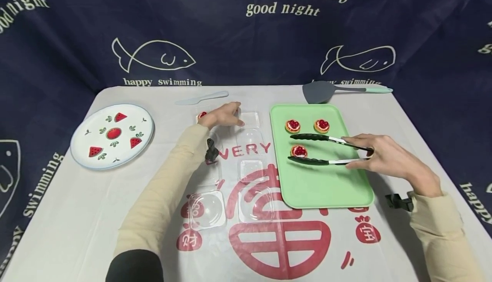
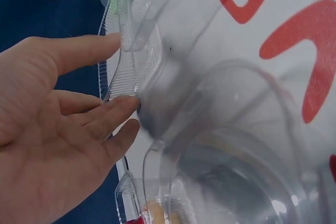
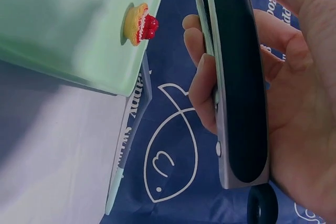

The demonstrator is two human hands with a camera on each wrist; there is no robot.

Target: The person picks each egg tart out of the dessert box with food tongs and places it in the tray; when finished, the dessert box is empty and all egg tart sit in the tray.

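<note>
My right hand (image 1: 388, 156) grips a pair of tongs (image 1: 319, 161) with black tips. The tong arms stand apart over the green tray (image 1: 323, 188), one on each side of a small red-topped tart (image 1: 299, 151). Two more tarts, a left one (image 1: 293, 125) and a right one (image 1: 321, 125), sit behind it on the tray. My left hand (image 2: 58, 124) reaches to the back, thumb and fingers spread and fairly straight, touching the edge of a clear plastic box (image 2: 128, 72). Partly behind that hand, another tart (image 1: 202, 114) shows in a clear box.
Several clear plastic boxes, such as an opened box (image 1: 207, 209), lie in rows left of the tray. A watermelon-patterned plate (image 1: 111, 158) is at far left. A pale blue knife (image 1: 201, 98) and a grey spatula (image 1: 319, 92) lie along the back edge.
</note>
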